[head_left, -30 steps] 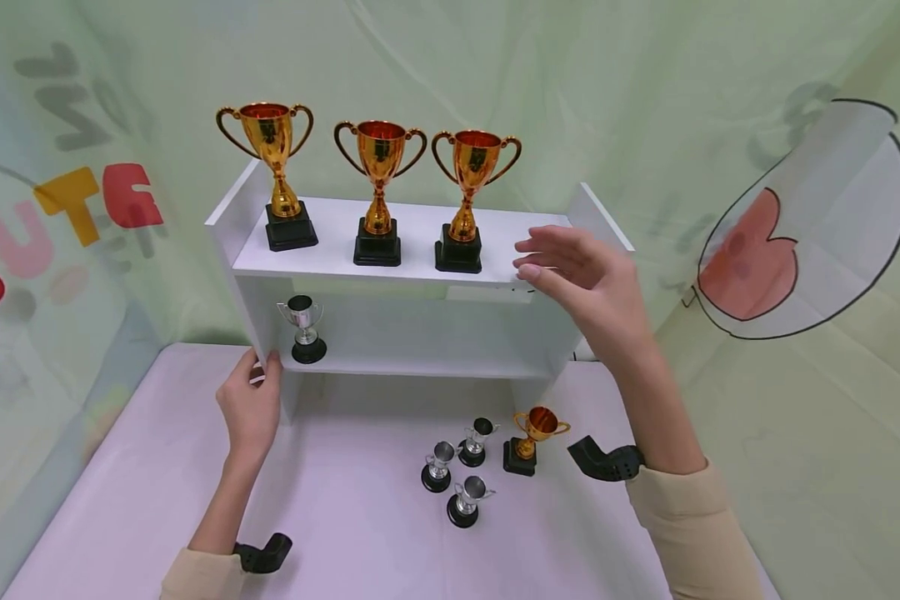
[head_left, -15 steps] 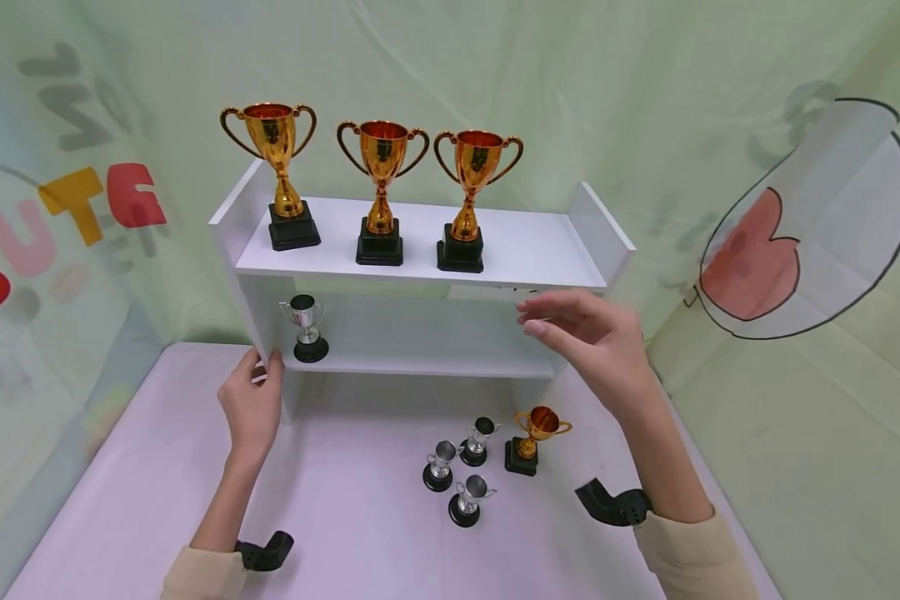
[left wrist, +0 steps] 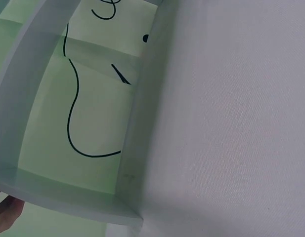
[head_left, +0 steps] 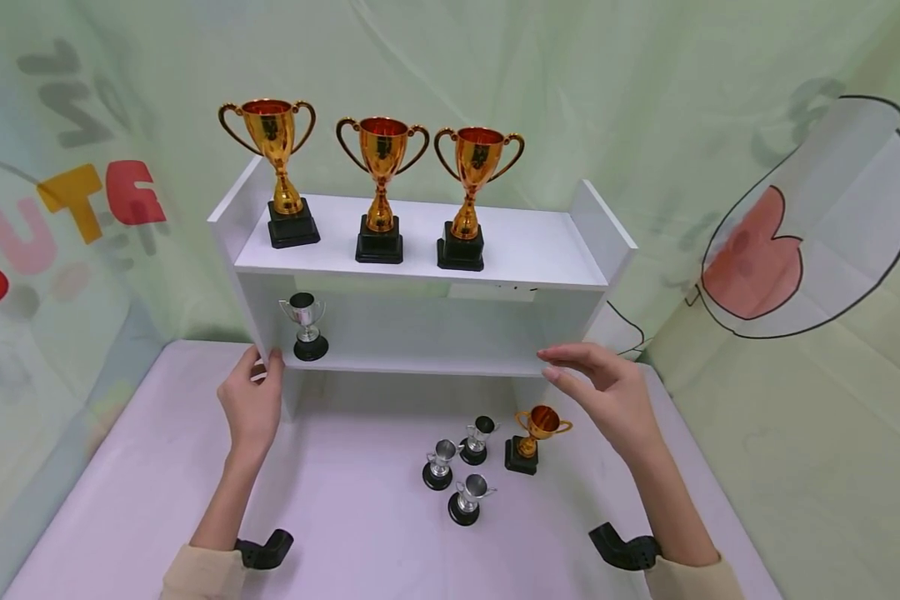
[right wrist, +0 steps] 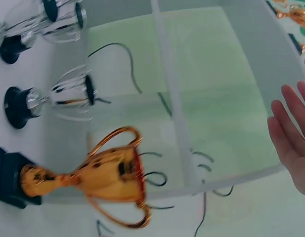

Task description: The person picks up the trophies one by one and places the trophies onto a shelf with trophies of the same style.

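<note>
My left hand (head_left: 251, 408) grips the left side panel of a white shelf unit (head_left: 427, 337), with thumb and fingers at its edge; only fingertips (left wrist: 11, 212) show in the left wrist view. Near the unit's right side hovers my right hand (head_left: 607, 396), fingers loosely bent and holding nothing. Just left of and below it, a gold trophy cup (head_left: 542, 423) stands on the table; the right wrist view shows this gold cup (right wrist: 112, 173) too. Three small silver cups are grouped beside it, one of them nearest the viewer (head_left: 471, 492).
Three gold trophies, the middle one (head_left: 382, 154) among them, stand along the top board (head_left: 540, 246). A small silver cup (head_left: 307, 321) occupies the left end of the middle board. Behind hangs a pale green printed curtain (head_left: 645, 83). The table (head_left: 360, 533) has a light cover.
My right hand has come down from beside the top board's right end to beside the middle board's right end. The left hand keeps its hold, and the trophies stay put.
</note>
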Demonstrator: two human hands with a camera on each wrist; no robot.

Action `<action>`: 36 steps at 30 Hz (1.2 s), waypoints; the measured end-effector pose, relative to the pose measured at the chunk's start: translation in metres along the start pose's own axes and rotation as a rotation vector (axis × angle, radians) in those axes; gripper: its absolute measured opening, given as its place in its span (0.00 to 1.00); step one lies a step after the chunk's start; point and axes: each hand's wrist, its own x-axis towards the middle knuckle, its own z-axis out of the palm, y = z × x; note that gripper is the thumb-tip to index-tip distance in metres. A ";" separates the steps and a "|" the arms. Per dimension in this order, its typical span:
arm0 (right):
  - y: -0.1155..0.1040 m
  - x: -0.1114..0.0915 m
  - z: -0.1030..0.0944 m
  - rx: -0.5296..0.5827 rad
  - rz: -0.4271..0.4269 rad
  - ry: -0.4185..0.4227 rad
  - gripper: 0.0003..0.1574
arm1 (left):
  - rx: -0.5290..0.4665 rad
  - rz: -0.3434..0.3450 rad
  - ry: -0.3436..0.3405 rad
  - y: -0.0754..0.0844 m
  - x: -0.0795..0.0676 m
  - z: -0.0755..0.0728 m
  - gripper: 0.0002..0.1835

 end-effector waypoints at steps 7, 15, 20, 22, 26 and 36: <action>0.018 -0.012 -0.004 0.007 0.034 0.011 0.15 | 0.017 0.003 0.005 -0.001 0.000 0.001 0.14; 0.036 -0.026 -0.004 0.010 0.098 0.025 0.18 | 0.015 0.008 0.003 0.001 -0.001 -0.001 0.14; 0.050 -0.031 -0.001 0.031 0.109 0.014 0.20 | 0.010 0.007 -0.001 0.002 -0.001 -0.001 0.14; 0.056 -0.033 0.001 0.035 0.123 0.010 0.22 | 0.009 0.007 -0.001 0.001 -0.001 -0.001 0.14; 0.068 -0.038 0.004 0.023 0.167 -0.001 0.25 | 0.009 0.008 0.005 0.001 -0.001 -0.001 0.14; 0.092 -0.045 0.011 0.042 0.248 -0.007 0.29 | 0.002 0.009 0.005 0.000 -0.002 0.000 0.15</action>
